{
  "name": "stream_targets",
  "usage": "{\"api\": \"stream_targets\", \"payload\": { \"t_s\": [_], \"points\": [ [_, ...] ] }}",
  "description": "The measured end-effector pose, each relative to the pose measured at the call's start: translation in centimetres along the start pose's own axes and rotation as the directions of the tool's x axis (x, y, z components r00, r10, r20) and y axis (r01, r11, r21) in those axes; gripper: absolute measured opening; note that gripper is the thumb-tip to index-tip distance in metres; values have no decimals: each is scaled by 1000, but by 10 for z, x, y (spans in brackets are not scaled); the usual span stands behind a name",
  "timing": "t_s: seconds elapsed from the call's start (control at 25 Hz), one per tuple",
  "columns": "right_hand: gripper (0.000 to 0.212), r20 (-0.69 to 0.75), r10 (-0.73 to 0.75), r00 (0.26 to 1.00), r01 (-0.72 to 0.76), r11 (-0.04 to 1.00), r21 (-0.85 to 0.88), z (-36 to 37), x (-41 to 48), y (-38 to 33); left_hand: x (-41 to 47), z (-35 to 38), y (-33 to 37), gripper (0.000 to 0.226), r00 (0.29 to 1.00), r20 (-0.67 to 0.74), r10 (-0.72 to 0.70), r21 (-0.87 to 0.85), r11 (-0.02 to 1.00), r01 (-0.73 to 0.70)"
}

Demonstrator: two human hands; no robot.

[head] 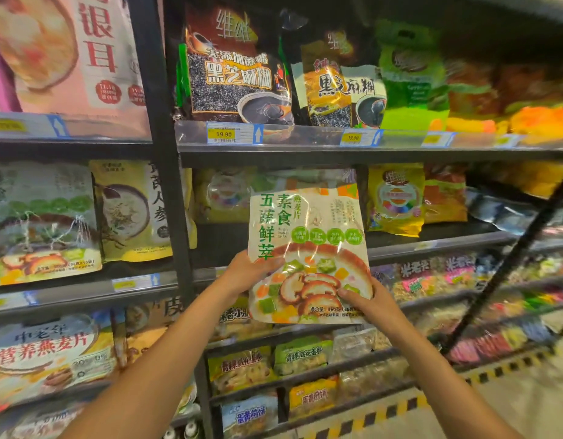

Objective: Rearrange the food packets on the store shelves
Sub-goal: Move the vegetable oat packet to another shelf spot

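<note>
Before the middle shelf (432, 245) of a dark metal rack, a cream oatmeal packet (308, 255) with green characters and a pictured bowl of mushrooms and diced vegetables is held upright in both hands, its top edge reaching up in front of the goods at the back of that shelf. On its lower left edge the left hand (248, 274) has its grip pinching the packet, thumb lying across the front; the fingers behind are hidden by the packet. At the bottom right corner the right hand (365, 301) pinches it likewise, thumb on the printed mushrooms, the other fingers out of sight behind. Both bare forearms run down out of the bottom of the frame. Behind the packet a pale yellow bag (223, 198) is partly covered and blurred, and a yellow bag (395, 199) stands just to the right. On the shelf above, two black sesame paste bags (239, 68) stand side by side over a price tag (225, 134) reading 19.90. Further right the bags smear into green and orange blur, unreadable. A matching oatmeal packet (42, 223) stands in the left bay, cut off by the frame edge. Lower shelves are too blurred to read in full.
</note>
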State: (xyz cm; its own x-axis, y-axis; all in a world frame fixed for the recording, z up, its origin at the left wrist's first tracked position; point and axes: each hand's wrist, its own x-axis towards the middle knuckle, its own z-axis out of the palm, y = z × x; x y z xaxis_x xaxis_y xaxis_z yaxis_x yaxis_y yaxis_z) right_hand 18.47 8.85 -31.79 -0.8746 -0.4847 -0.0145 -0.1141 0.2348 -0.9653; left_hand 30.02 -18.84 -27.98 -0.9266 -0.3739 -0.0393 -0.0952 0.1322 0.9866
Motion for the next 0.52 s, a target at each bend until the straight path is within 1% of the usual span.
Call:
{"api": "stream_targets", "payload": {
  "t_s": [0.12, 0.16, 0.2, 0.28, 0.32, 0.44, 0.52],
  "points": [
    [61, -38, -1, 999, 1, 1000, -8, -11, -28, 4, -15, 14, 5, 30, 1000, 9, -17, -60, 998, 17],
    [62, -51, 0, 999, -1, 1000, -15, -15, -39, 4, -20, 18, 6, 38, 999, 4, -52, -83, 995, 52],
    [64, -64, -4, 998, 2, 1000, -30, -19, -49, 5, -26, 21, 6, 53, 997, 18, -81, -104, 991, 83],
    [68, -71, -11, 997, 8, 999, -43, -27, -71, 7, -33, 27, 3, 90, 992, 63, -112, -135, 984, 119],
    [71, -68, -18, 998, 15, 999, -40, -30, -82, 9, -40, 31, 3, 101, 991, 81, -106, -153, 981, 118],
    [89, -65, -32, 997, 30, 999, -36, -37, -114, 20, -54, 40, -11, 113, 992, 86, -94, -209, 972, 110],
    [95, -59, -29, 998, 27, 999, -39, -38, -136, 28, -82, 44, -13, 121, 996, 43, -80, -235, 968, 88]
  ]
}}
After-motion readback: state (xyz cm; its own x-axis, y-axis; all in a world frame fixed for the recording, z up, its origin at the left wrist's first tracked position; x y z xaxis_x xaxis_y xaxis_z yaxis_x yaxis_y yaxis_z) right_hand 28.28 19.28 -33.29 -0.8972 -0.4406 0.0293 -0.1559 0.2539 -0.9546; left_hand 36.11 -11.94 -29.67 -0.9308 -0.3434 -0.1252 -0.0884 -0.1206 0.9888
